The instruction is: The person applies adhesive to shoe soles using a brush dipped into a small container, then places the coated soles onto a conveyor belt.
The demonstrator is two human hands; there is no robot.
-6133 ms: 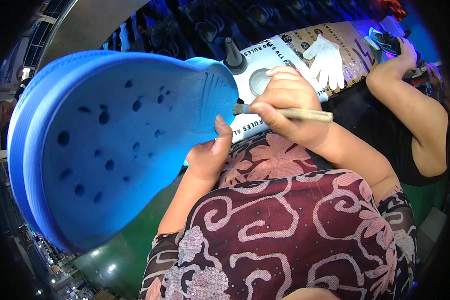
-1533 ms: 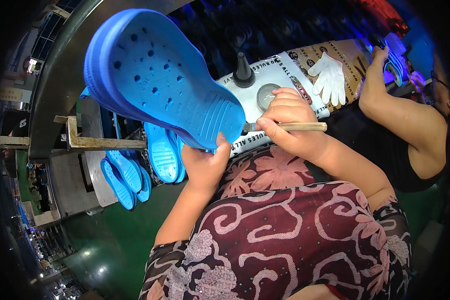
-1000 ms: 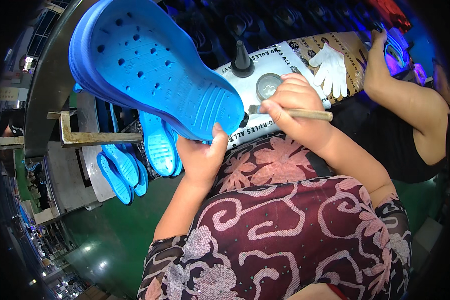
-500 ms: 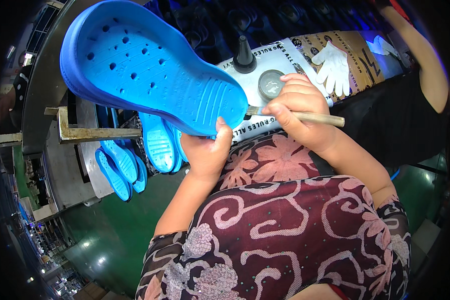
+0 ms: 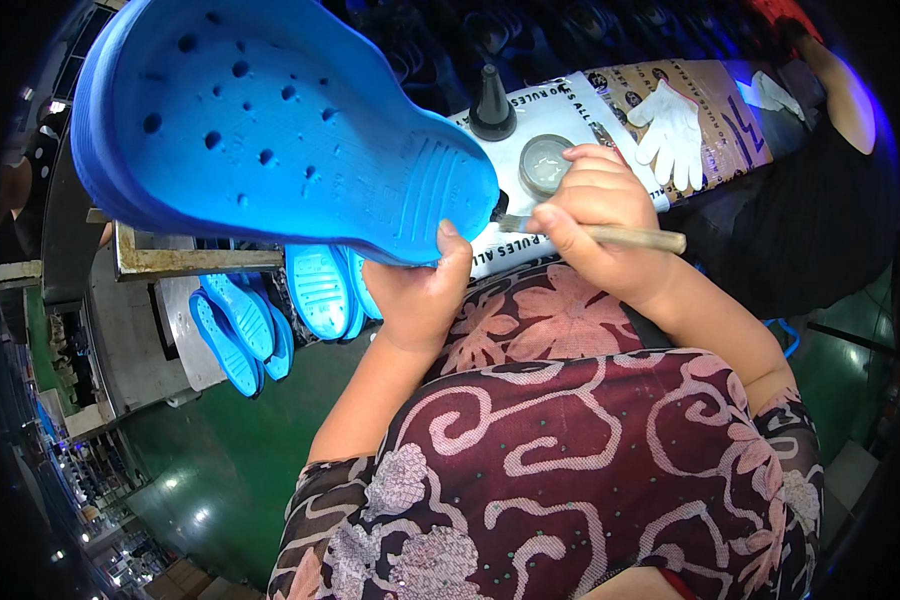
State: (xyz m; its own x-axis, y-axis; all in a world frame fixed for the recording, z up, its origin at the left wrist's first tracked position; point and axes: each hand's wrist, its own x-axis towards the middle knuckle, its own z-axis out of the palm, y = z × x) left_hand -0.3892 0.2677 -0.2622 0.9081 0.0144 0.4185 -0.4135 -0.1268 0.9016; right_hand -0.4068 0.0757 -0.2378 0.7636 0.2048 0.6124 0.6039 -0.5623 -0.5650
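Note:
A large blue shoe sole [image 5: 360, 140] with a raised rim, small holes and ridges fills the upper left. My left hand [image 5: 420, 295] grips its narrow end, thumb on top and the other fingers hidden beneath. Between the fingers of my right hand [image 5: 600, 215] is a brush [image 5: 640, 239] with a pale wooden handle. Its bristles are close to the tip of the sole, by a dark patch there; whether they touch I cannot tell. Just beyond my right hand stands a round grey pot [image 5: 546, 165]. A black cone-shaped nozzle [image 5: 491, 105] rises beside the pot.
More blue soles [image 5: 240, 325] rest at the left, below a worn metal bar [image 5: 190, 260]. A white glove [image 5: 672, 135] lies on the covered work surface [image 5: 560, 100] at the right. Another person's arm [image 5: 842, 100] shows at the upper right.
The sole has come nearer and shifted left and upward at its wide end, tilting slightly. The brush bristles have drawn slightly away from its tip. At the right, the other person's arm has moved.

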